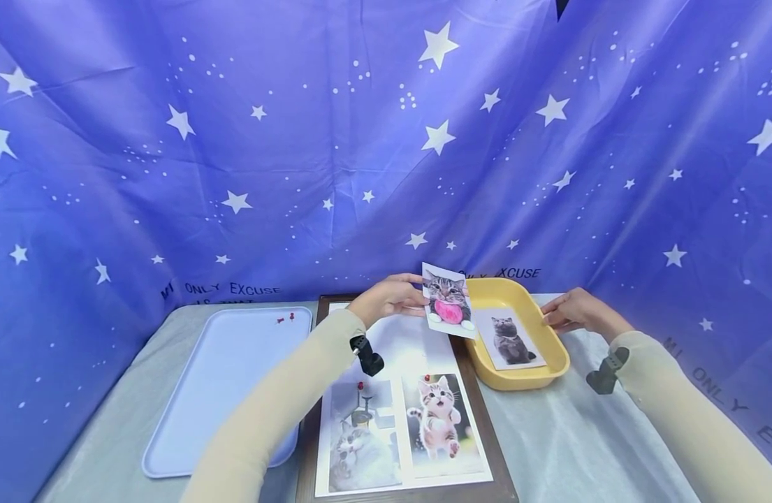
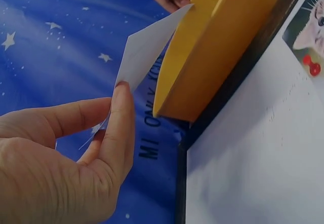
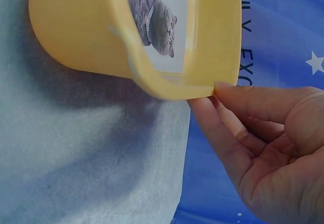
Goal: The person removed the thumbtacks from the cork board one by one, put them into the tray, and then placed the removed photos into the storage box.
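Table (image 1: 580,426): board (image 1: 484,419) mid, blue tray (image 1: 225,377) just beside its left edge, yellow tray (image 1: 527,382) beside its right; tabletop runs on rightward. Right hand (image 1: 580,312) pinches yellow rim. Left hand (image 1: 390,297) fingers pinch cat photo (image 1: 447,300) at yellow tray's left edge, long axis near vertical, head up. Four photos: one held, one in yellow, two on board. Four red pins (image 1: 360,385): two board, two blue tray.
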Demonstrator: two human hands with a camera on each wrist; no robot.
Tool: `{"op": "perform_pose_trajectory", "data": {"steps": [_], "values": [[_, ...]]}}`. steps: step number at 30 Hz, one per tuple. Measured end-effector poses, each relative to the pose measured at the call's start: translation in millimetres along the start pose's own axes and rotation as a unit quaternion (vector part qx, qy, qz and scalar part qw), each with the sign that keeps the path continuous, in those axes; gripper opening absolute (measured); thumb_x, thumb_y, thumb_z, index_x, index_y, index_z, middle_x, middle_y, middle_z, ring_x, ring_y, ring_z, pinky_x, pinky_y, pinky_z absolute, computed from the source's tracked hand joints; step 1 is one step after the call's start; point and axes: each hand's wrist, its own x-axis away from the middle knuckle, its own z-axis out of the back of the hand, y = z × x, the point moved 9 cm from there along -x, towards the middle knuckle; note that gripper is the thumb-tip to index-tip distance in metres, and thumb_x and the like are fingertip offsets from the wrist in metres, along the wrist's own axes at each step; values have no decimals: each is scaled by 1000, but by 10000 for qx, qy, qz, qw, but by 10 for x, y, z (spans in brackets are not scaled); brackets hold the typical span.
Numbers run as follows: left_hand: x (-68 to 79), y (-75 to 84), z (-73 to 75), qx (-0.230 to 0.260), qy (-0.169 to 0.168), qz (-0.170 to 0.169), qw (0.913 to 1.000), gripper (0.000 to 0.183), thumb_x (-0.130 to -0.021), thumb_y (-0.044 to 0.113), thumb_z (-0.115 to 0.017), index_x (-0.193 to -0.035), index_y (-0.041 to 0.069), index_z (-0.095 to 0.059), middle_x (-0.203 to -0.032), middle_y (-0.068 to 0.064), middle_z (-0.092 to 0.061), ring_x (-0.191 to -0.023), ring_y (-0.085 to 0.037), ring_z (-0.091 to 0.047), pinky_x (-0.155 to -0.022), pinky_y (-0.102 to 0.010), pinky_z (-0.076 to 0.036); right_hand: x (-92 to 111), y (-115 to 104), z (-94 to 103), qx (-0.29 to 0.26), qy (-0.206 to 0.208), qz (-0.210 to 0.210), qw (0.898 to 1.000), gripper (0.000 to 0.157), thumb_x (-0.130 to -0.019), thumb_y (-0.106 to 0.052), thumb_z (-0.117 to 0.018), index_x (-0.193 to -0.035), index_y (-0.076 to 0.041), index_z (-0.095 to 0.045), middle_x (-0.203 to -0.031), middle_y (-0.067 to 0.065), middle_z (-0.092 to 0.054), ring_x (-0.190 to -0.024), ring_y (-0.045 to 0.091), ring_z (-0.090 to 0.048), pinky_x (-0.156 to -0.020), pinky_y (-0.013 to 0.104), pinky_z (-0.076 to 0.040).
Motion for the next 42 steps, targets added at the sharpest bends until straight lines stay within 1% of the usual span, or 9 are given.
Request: {"op": "perform_pose_trajectory", "data": {"steps": [5, 12, 16, 23, 28, 33, 36, 39, 42], "values": [[-24, 12, -102, 48, 36, -68, 10000, 70, -88, -22, -54, -152, 2, -40, -147, -31, -50, -135, -44, -53, -108, -50, -50, 12, -17, -3, -83, -27, 62, 9999, 45, -88, 4, -71, -128, 20, -57, -94, 10, -78, -74, 11, -70, -75, 34, -64], [-60, 3, -225, 155, 55, -118, 9998, 70, -86, -25, -51, -151, -1, -39, -146, -31, -50, -134, -45, -53, -108, -51, -50, -10, -17, -33, -323, -212, 243, 9990, 36, -84, 5, -73, -117, 18, -66, -85, 4, -77, -71, 11, -71, -71, 30, -64], [-59, -4, -283, 107, 90, -90, 9999, 70, -85, -25, -52, -150, -1, -39, -147, -31, -49, -135, -44, -53, -107, -49, -51, -10, -13, -30, -253, -83, 129, 9996, 43, -85, 4, -74, -123, 19, -61, -88, 7, -78, -72, 12, -71, -73, 32, -64], [-88, 0, -347, 147, 79, -119, 9998, 69, -85, -25, -52, -149, -2, -39, -149, -32, -46, -135, -44, -53, -107, -48, -52, 17, -27, -32, -75, 28, 24, 10000, 45, -88, 6, -70, -128, 20, -57, -91, 9, -78, -74, 11, -69, -74, 33, -64], [-127, 8, -387, 165, 117, -125, 9997, 66, -85, -24, -52, -146, -3, -40, -142, -31, -51, -131, -43, -56, -105, -47, -53, 16, -34, -29, -19, 66, 39, 10000, 45, -87, 6, -69, -128, 21, -57, -94, 12, -78, -74, 11, -69, -76, 35, -64], [-164, 5, -440, 132, 97, -112, 9998, 64, -85, -24, -53, -145, -3, -42, -136, -29, -55, -128, -41, -58, -104, -47, -54, 38, -60, -34, 48, 93, 33, 9999, 44, -87, 6, -70, -127, 22, -57, -92, 11, -77, -73, 11, -68, -75, 35, -64], [-204, -11, -470, 129, 146, -130, 9997, 63, -83, -25, -54, -142, -4, -44, -131, -30, -59, -123, -40, -62, -101, -47, -57, 37, -60, -31, 80, 95, 37, 9999, 44, -87, 7, -70, -127, 22, -57, -92, 12, -77, -73, 11, -68, -75, 35, -64], [-266, -38, -498, 140, 180, -177, 9996, 61, -78, -27, -56, -134, -4, -49, -120, -29, -64, -112, -39, -68, -92, -45, -61, 28, -55, -31, 56, 78, 54, 9999, 44, -87, 7, -69, -126, 23, -56, -94, 15, -77, -73, 11, -69, -75, 36, -64], [-270, -60, -547, 157, 169, -170, 9996, 60, -78, -27, -55, -133, -4, -49, -121, -30, -63, -113, -40, -67, -93, -47, -60, 30, -58, -35, 11, 61, 82, 9999, 44, -87, 7, -69, -126, 23, -56, -94, 16, -78, -73, 12, -70, -74, 35, -64]]}}
